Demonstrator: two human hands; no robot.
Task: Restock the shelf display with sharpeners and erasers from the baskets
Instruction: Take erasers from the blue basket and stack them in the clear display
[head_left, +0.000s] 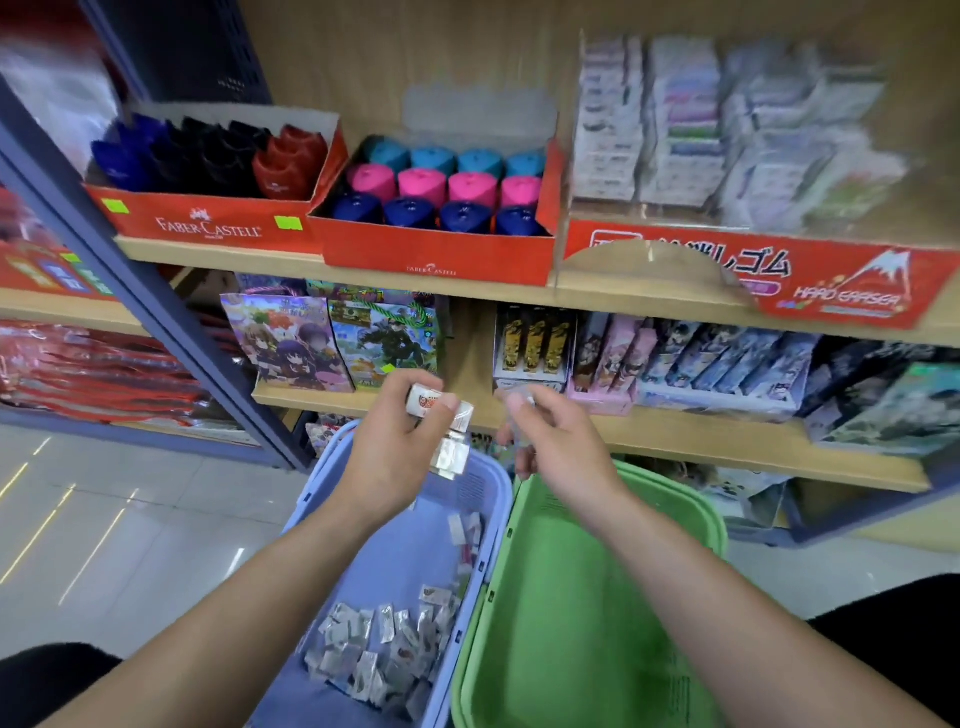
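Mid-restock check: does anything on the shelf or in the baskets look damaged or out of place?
Yes: the red hard eraser box on the upper shelf has a ragged, torn-looking front lip, and it juts out past the shelf edge. Blur hides finer detail.

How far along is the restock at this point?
Done, apparently: the middle sharpener box is full and the green basket shows nothing inside. In hand: the left hand grips wrapped erasers above the blue basket. Left: a pile of erasers in that basket, presumably for the hard eraser box.
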